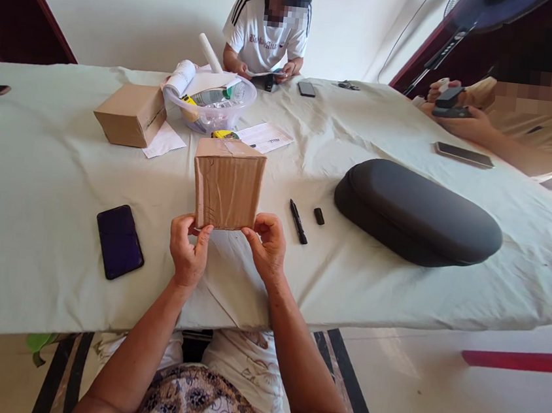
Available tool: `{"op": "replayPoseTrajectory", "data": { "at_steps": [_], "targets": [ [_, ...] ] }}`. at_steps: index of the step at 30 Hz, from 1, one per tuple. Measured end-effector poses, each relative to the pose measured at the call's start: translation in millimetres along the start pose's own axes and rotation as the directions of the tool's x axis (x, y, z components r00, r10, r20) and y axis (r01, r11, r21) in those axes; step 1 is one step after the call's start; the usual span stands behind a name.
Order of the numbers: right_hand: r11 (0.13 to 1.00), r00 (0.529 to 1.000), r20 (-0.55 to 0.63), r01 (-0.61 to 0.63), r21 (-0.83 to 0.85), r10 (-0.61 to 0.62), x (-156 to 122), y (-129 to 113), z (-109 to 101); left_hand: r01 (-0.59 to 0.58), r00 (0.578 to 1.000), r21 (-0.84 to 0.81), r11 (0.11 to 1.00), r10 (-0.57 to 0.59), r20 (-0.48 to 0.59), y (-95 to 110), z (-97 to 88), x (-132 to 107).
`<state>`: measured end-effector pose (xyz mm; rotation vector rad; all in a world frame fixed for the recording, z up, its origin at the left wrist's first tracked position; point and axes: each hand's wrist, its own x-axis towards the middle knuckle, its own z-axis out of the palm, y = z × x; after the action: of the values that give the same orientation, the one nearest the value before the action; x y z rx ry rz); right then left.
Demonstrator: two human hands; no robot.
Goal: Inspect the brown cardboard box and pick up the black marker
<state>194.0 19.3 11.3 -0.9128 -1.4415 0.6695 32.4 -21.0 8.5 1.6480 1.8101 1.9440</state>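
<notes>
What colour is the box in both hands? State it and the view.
The held box is brown; it shows in the head view.

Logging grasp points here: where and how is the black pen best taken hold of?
Likely the black pen by mid-barrel, from above, pinched across its long sides: it's slim and lies flat. The right hand is nearest, but holds the cardboard box.

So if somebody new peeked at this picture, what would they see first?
Probably the big dark oval case, lying on the right part of the pale tablecloth. Next might be the cardboard box near the middle, held at its near lower corners by the left hand and right hand. Farther back, left of center, a see-through tub is piled with odds and ends.
</notes>
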Motion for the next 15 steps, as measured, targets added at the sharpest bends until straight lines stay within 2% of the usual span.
{"op": "replayPoseTrajectory", "data": {
  "at_steps": [4,9,12,15],
  "targets": [
    [1.000,1.000,-0.016,0.018,-0.024,-0.018,-3,0,3,-0.007,1.000,0.011,1.000,0.007,-0.001,2,0.2,-1],
    [0.980,0.985,-0.119,-0.141,-0.138,0.125,-7,2,10,-0.019,0.998,-0.010,1.000,0.020,0.052,3,2.0,-4],
    [0.972,0.975,-0.123,-0.200,-0.120,0.185,-7,4,12,-0.047,0.999,0.001,0.999,0.047,0.027,2,3.2,-5],
    [0.955,0.970,-0.094,-0.236,-0.179,0.222,-7,5,13,-0.092,0.996,0.020,0.996,0.092,-0.015,2,2.8,-3]
  ]
}}
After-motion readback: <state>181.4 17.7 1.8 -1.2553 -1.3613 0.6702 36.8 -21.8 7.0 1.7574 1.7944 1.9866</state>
